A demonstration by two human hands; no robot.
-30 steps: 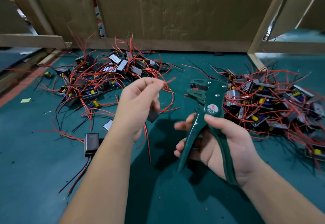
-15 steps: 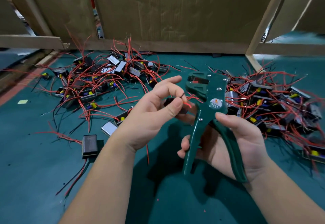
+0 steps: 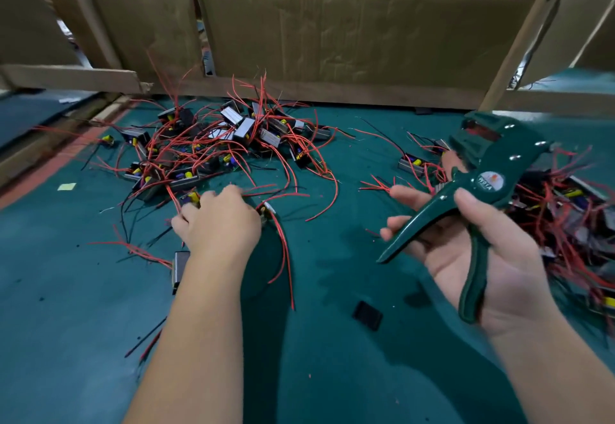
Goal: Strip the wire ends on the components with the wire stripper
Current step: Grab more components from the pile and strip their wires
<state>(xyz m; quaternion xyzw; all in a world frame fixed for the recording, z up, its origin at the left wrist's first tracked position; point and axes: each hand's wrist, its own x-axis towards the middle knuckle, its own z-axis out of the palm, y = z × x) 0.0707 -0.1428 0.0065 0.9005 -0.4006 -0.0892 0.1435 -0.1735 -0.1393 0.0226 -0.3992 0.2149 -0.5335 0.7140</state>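
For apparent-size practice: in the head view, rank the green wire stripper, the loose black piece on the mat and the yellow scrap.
Largest to smallest: wire stripper; black piece, though it lies nearer the camera; yellow scrap.

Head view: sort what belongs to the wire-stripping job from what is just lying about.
Job: wire stripper in the right hand; left pile of components, where the left hand reaches; right pile of components.
Lying about: small black piece on the green mat; yellow slip; cardboard panels.
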